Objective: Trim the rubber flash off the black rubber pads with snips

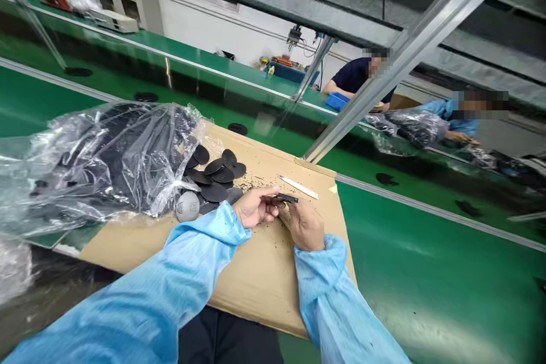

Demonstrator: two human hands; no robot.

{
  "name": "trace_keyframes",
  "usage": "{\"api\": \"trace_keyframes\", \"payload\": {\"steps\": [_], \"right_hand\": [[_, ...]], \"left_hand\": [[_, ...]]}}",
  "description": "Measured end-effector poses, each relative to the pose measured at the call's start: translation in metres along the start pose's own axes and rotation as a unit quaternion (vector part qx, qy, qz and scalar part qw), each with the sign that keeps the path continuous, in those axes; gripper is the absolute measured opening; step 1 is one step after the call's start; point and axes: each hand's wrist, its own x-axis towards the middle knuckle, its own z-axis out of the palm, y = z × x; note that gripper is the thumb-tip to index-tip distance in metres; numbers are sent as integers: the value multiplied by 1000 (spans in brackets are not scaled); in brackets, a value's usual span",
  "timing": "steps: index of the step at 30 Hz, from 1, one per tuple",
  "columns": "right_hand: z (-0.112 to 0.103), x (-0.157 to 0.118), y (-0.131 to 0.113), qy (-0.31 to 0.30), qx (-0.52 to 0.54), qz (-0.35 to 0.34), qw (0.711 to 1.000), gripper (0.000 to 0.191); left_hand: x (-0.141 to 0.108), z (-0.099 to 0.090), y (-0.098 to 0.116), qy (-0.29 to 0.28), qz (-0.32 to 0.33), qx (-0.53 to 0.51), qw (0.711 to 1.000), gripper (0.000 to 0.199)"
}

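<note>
Head view: the left hand (256, 209) and the right hand (305, 225) are held close together above a cardboard sheet (264, 276), both in light blue sleeves (128, 310). Both hands are closed on a narrow black piece (284, 198), gripping it between the fingers; its edge faces the camera, so its exact shape is hard to make out. The piece is held just above the sheet, near its middle.

Left of the hands, black oval discs (215, 179) lie overlapping in a loose pile on the sheet, with a grey round part (187, 206) at the pile's near edge. A clear plastic bag (102, 162) full of dark parts rests against the pile. Black crumbs (251, 183) are scattered over the cardboard, and a white strip (298, 186) lies beyond the hands.

The sheet sits on a green worktop (426, 256). Beyond an aluminium rail (409, 57), a person in a navy shirt (354, 77) works beside a blue crate (336, 101); the figure in blue (447, 114) to the right appears to be a reflection
</note>
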Motion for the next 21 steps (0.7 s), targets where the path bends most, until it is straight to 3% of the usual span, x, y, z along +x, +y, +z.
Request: {"api": "trace_keyframes", "payload": {"steps": [4, 8, 14, 18, 21], "right_hand": [[-1, 3, 12, -4, -24, 46, 999, 42], [-3, 4, 17, -94, -49, 65, 992, 48], [-6, -3, 20, -196, -77, 84, 974, 50], [-1, -6, 23, -179, -76, 102, 976, 42], [1, -3, 22, -134, -67, 121, 981, 39]], "left_hand": [[9, 5, -8, 82, 154, -29, 984, 24], [19, -1, -8, 184, 259, 3, 948, 23], [23, -8, -5, 221, 277, -21, 935, 27], [21, -7, -4, 217, 292, -1, 931, 36], [21, -7, -4, 217, 295, 7, 930, 41]]}}
